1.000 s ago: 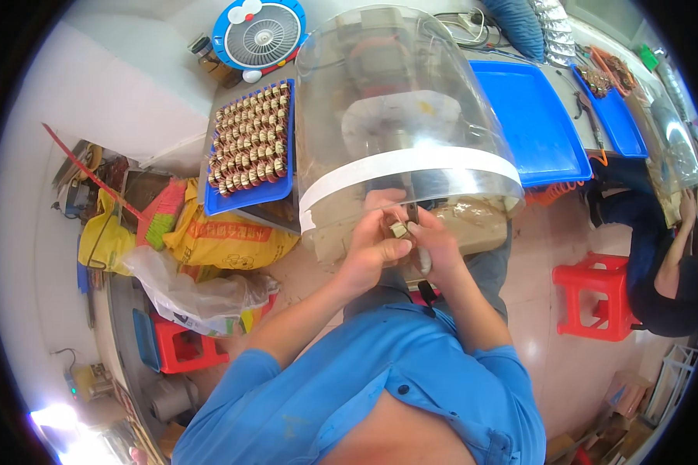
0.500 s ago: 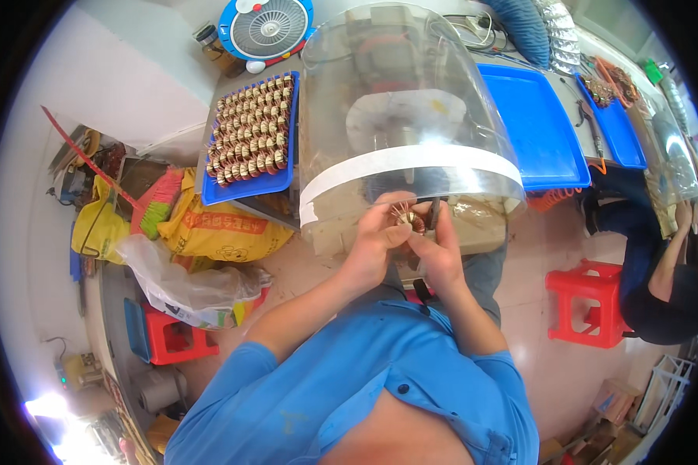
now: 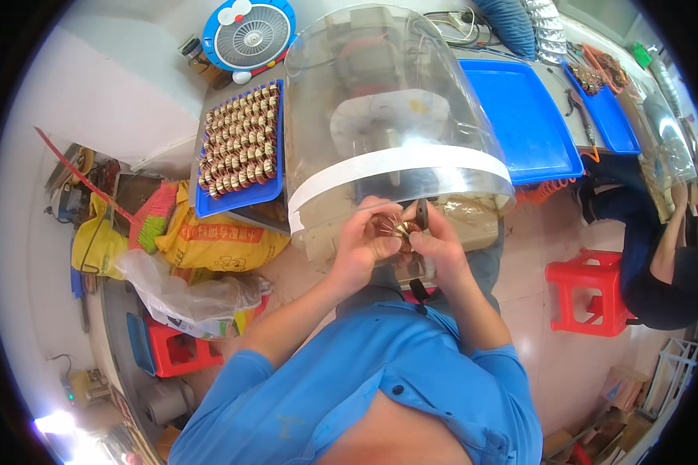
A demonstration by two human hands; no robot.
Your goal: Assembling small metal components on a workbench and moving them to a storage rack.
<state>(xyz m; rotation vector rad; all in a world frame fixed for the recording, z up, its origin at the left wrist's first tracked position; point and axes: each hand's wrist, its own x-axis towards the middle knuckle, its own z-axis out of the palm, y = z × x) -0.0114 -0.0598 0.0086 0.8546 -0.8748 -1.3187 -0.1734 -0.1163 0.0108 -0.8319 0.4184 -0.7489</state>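
Observation:
A copper-wound toroid coil with several thin wire ends sticking out is held between my two hands, at the near edge of the clear plastic hood. My left hand pinches it from the left between thumb and fingers. My right hand grips it from the right, thumb against the windings. Upright by the right fingers stands a dark, rounded piece; whether it is held or what it belongs to I cannot tell.
Left of the hood, a blue tray bears rows of similar coils. Another blue tray lies to the right, with pliers beyond it. A blue fan stands at the back left. A seated co-worker is at the far right by a red stool.
The coil has turned between my fingers, so its wire ends now spread more to the left. My hands stay close together on it. The whole view has shifted slightly.

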